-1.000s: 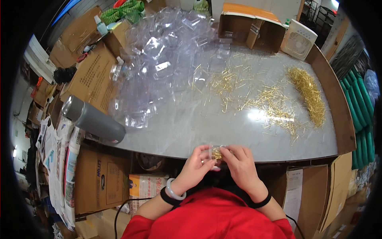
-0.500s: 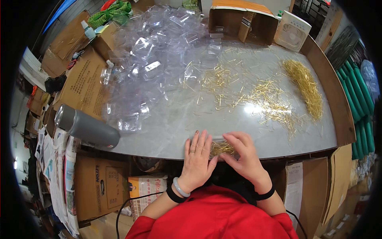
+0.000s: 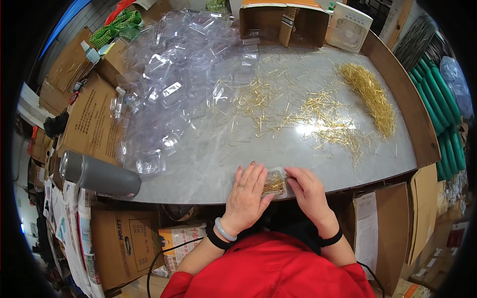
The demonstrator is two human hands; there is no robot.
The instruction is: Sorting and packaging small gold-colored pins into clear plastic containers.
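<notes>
At the table's near edge lies a small clear plastic box (image 3: 274, 182) with gold wire hooks (image 3: 273, 186) inside. My left hand (image 3: 247, 194) is flat, its fingers stretched out together over the box's left side, with the thumb along the near edge. Beside the right end of the box is my right hand (image 3: 309, 192), thumb and forefinger bent toward the box with a gap between them. Whether those fingertips touch the box is hard to see. Loose gold hooks (image 3: 323, 116) lie scattered farther out, with a dense heap of hooks (image 3: 370, 99) at the right.
A large pile of clear plastic boxes (image 3: 174, 74) covers the left of the table. A grey bottle (image 3: 102, 175) lies at the near left corner. An open carton (image 3: 310, 32) and a white fan (image 3: 348, 29) stand at the back. Cardboard (image 3: 412, 109) walls the right edge.
The view has shifted slightly. My right hand has drawn back to the right from over the box, its thumb and forefinger closer together, so more of the box shows. My left hand stays flat.
</notes>
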